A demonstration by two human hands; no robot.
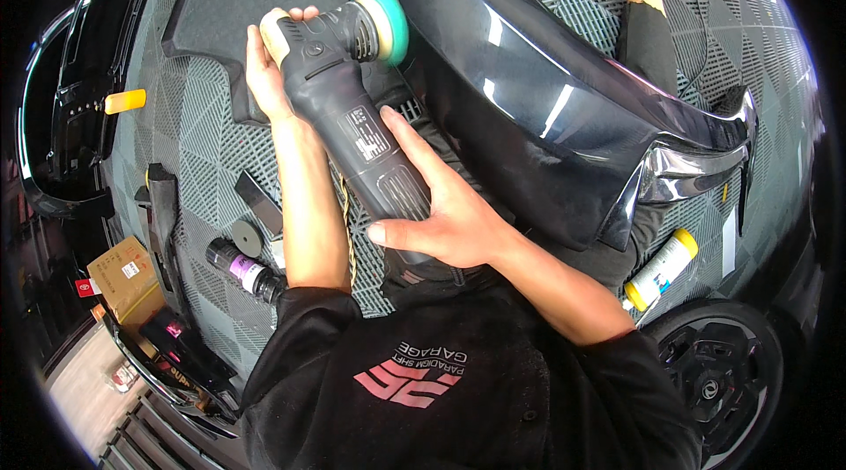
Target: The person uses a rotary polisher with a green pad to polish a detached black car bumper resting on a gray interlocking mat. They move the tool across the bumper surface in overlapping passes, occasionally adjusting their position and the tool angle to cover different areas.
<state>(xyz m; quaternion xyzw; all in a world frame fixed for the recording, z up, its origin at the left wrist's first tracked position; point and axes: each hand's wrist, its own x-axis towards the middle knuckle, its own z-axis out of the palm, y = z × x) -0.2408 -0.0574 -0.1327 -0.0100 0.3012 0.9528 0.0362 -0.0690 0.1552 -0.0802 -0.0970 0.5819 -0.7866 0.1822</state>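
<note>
A grey ribbed grid floor [203, 126] is seen from above, and a glossy black car body panel [546, 100] is laid across the person's lap, tilted toward the upper right. A dark grey handheld polishing machine [352, 118] is held over the panel's left end. Its long body is grasped by the right hand [441, 214], whose fingers are wrapped around the rear grip, while its rounded head is clasped by the left hand [264, 65] from the far side. The teal foam pad [383, 21] is turned to the right, just beside the panel's edge; whether it touches cannot be told. A white bottle with a yellow cap [661, 269] lies by the person's right elbow, partly hidden under the panel. A small dark bottle with a purple label [242, 269] lies left of the left forearm. The machine's rear end is hidden behind the right hand.
</note>
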